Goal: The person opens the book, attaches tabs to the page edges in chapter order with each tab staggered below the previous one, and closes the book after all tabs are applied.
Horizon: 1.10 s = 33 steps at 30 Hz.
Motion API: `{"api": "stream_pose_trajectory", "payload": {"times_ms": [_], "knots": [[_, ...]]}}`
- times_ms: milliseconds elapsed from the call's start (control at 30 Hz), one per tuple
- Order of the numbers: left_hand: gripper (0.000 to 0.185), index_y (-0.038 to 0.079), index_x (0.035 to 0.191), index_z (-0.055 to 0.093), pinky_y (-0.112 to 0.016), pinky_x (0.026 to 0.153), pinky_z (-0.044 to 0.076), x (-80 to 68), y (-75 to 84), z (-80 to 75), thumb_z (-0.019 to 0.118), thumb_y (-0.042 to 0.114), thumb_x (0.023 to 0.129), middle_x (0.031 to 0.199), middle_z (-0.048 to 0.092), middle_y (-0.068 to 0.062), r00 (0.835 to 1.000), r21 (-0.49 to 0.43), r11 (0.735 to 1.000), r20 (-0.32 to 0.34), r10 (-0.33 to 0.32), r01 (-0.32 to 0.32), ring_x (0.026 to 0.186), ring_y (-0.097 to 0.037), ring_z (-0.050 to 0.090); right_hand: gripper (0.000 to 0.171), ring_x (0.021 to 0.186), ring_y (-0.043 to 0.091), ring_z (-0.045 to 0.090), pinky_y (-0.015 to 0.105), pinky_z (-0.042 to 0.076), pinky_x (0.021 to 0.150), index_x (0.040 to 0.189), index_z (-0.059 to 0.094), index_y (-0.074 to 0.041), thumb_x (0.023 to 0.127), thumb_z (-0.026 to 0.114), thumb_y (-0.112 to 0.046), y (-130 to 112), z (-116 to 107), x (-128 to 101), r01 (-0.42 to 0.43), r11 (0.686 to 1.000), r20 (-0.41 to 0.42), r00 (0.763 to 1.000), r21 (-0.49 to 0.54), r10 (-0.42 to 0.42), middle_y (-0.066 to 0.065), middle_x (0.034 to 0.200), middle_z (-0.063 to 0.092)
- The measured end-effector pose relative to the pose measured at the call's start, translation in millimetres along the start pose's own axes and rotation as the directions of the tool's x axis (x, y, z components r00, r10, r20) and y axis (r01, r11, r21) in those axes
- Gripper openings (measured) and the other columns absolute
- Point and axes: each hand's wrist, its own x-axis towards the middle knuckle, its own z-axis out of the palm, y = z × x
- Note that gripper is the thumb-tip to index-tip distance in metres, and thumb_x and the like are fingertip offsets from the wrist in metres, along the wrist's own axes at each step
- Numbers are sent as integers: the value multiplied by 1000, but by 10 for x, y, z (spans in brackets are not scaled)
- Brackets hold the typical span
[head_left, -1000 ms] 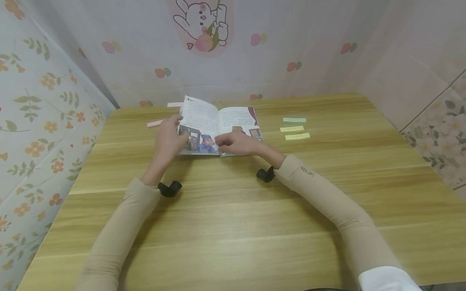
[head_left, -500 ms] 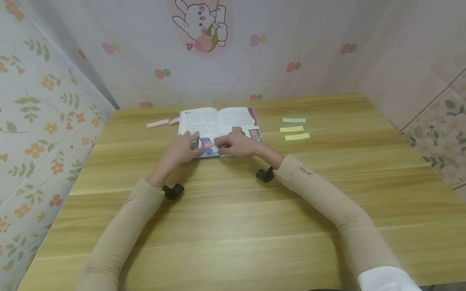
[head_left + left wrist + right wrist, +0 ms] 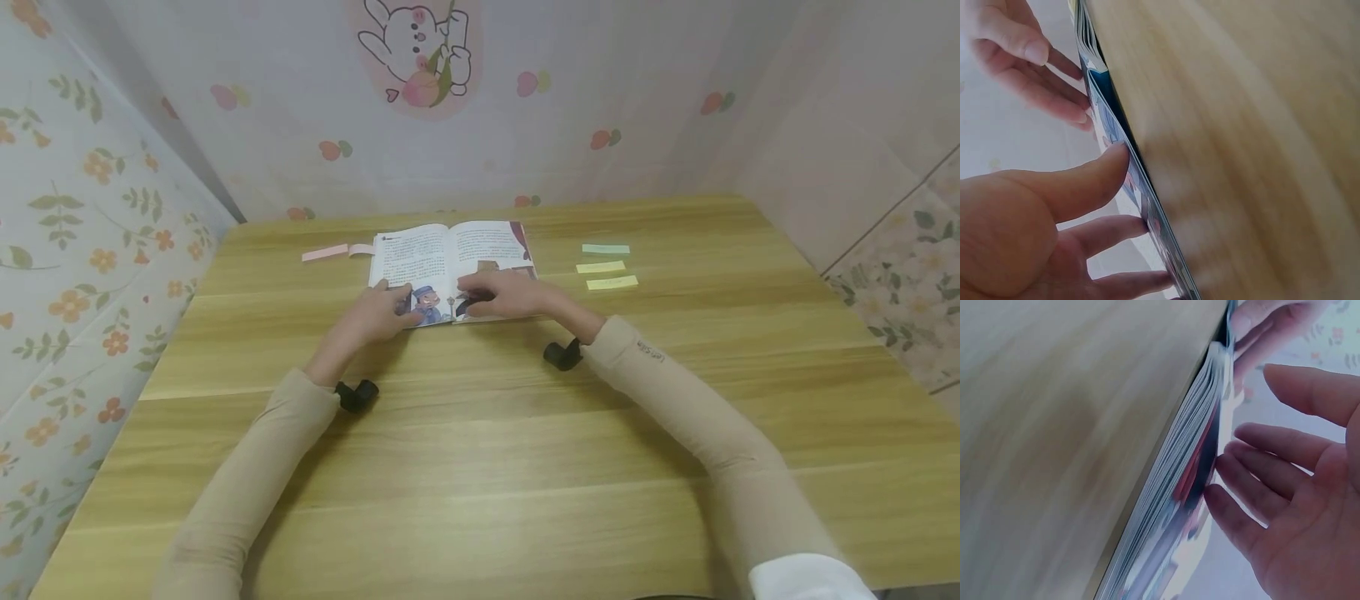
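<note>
An illustrated book (image 3: pixel 412 258) lies open toward the back of the table, text above and coloured pictures below on both pages. On its left page my left hand (image 3: pixel 373 315) rests near the lower corner; in the left wrist view its thumb (image 3: pixel 1094 181) and fingertips touch the page. My right hand (image 3: pixel 510 296) is over the lower right page, its fingers loosely bent, and the right wrist view shows fingertips (image 3: pixel 1216 494) touching the paper with the thumb lifted. A pink paper strip (image 3: pixel 362 249) sticks out from the book's left edge.
Another pink strip (image 3: pixel 325 252) lies left of the book on the wooden table (image 3: pixel 465 467). To the right are a green strip (image 3: pixel 606 249) and two yellow strips, the upper yellow strip (image 3: pixel 601 267) above the other. A patterned curtain (image 3: pixel 487 158) hangs behind.
The raised left page has come down flat and my left hand has moved right and lower onto it. My right hand has shifted slightly right across its page.
</note>
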Motion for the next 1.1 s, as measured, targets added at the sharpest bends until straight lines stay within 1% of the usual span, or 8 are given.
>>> {"api": "stream_pose_trajectory", "payload": {"times_ms": [100,200,300,367,500,567,733,1100], "knots": [[69,2,157,31,-65,116,21,4,12,-5,57,37,103,158,17,-38,1000,-3,1000,3,2,-2,144,-57,19,15,86,21,46,34,37,77,98,55,-4,96,65,-16,64,-29,-66,-9,1000,-3,1000,-27,9,7,89,50],[68,1,156,31,-65,116,21,6,22,-10,56,36,103,157,17,-39,1000,1,1000,-2,15,-15,143,-57,19,29,102,26,52,39,42,93,118,61,-2,95,68,-18,120,-46,-148,-41,999,-12,999,-34,41,13,108,59],[68,0,156,31,-63,116,20,8,26,-12,56,35,103,157,17,-40,1000,3,1000,-7,27,-27,143,-57,19,50,124,31,51,46,37,111,139,56,-1,95,69,-20,179,-75,-229,-93,995,-21,995,-33,92,17,135,57],[68,0,156,31,-62,117,20,4,27,-12,56,35,103,157,17,-39,1000,4,1000,-4,29,-29,144,-56,20,56,133,34,47,48,34,114,143,51,1,95,69,-21,212,-97,-278,-117,993,-20,993,-32,116,20,144,52],[68,0,156,31,-61,117,21,-5,27,-8,56,35,103,157,18,-39,1000,-2,1000,0,23,-23,144,-55,20,56,126,36,50,49,38,109,140,51,4,95,69,-24,304,-127,-364,-118,991,-18,993,-59,117,23,137,53],[68,0,156,31,-61,117,21,-13,31,-11,57,35,103,157,18,-39,1000,-2,1000,-1,21,-21,144,-56,20,62,130,39,47,50,36,111,142,48,6,94,71,-26,335,-145,-412,-136,988,-12,991,-71,136,26,141,50],[69,0,156,31,-62,117,20,-23,32,-23,57,35,103,157,16,-39,1000,3,1000,1,13,-13,144,-56,18,85,147,44,24,52,22,120,153,30,10,91,75,-27,395,-191,-518,-221,973,13,975,-58,222,30,160,24],[69,1,157,30,-62,117,19,-22,40,-18,56,35,103,158,15,-39,1000,-2,1000,12,4,-4,145,-56,17,84,147,43,25,52,23,119,154,29,7,92,76,-22,427,-220,-615,-256,966,-3,967,-31,256,27,160,26]]}}
